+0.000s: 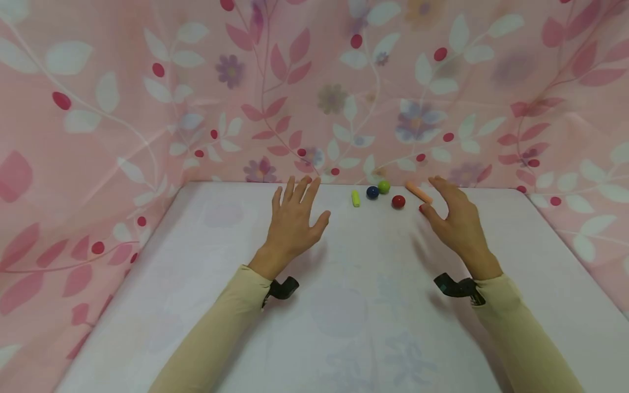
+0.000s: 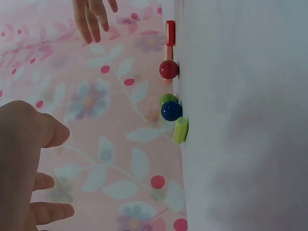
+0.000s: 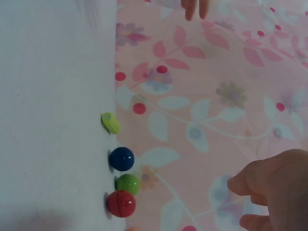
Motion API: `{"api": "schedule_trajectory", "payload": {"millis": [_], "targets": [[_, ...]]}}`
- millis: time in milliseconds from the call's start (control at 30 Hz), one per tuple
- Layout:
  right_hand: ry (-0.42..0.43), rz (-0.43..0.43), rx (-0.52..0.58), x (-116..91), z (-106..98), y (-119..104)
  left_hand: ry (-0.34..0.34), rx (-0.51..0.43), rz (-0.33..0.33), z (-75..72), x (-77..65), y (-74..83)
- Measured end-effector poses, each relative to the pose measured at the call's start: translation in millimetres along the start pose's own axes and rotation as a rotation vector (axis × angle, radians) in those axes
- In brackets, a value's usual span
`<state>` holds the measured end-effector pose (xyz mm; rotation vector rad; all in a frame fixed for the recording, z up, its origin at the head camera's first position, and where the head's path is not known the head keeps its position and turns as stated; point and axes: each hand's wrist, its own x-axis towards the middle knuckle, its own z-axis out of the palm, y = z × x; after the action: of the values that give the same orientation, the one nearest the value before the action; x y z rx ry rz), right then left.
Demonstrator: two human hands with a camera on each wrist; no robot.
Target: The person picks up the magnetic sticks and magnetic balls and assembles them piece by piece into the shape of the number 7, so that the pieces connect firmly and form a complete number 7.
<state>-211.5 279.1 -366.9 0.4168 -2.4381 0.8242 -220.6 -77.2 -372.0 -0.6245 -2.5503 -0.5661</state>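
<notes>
My left hand (image 1: 296, 221) hovers over the table with its fingers spread, holding nothing. Apart from it on the right, my right hand (image 1: 457, 221) is raised too, its fingers loosely bent and nothing in them. Between the hands, along the far edge, lie a short yellow-green stick (image 1: 356, 198), a dark blue ball (image 1: 372, 192), a green ball (image 1: 384, 187), a red ball (image 1: 398, 202) and an orange stick (image 1: 419, 192). Nearest the right thumb is a red stick (image 2: 170, 33), mostly hidden by that hand in the head view.
A white table (image 1: 339, 305) spreads under both arms. Pink floral cloth (image 1: 314, 98) hangs behind its far edge and along both sides. Each wrist carries a small black camera, one on the left (image 1: 284, 288) and one on the right (image 1: 457, 286).
</notes>
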Motion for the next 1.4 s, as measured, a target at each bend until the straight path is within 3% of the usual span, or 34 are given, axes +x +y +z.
{"api": "schedule_trajectory", "payload": {"millis": [200,600,767,1000,1400], "targets": [[-0.059,0.04,0.021,-0.3,4.3,-2.4,-0.069,-0.066,-0.006,10.2,7.8,6.6],[-0.02,0.03,-0.019,9.0,9.9,3.8,-0.132,-0.106,0.043,42.6,40.3,21.9],[-0.03,0.075,0.007,10.8,11.8,8.9,-0.153,-0.123,0.059,56.6,53.2,32.4],[-0.07,0.181,0.06,14.0,17.2,18.4,-0.263,-0.173,0.016,78.2,68.8,46.4],[-0.081,0.204,0.058,19.4,24.7,30.8,-0.346,-0.19,-0.019,109.7,97.9,64.7]]}}
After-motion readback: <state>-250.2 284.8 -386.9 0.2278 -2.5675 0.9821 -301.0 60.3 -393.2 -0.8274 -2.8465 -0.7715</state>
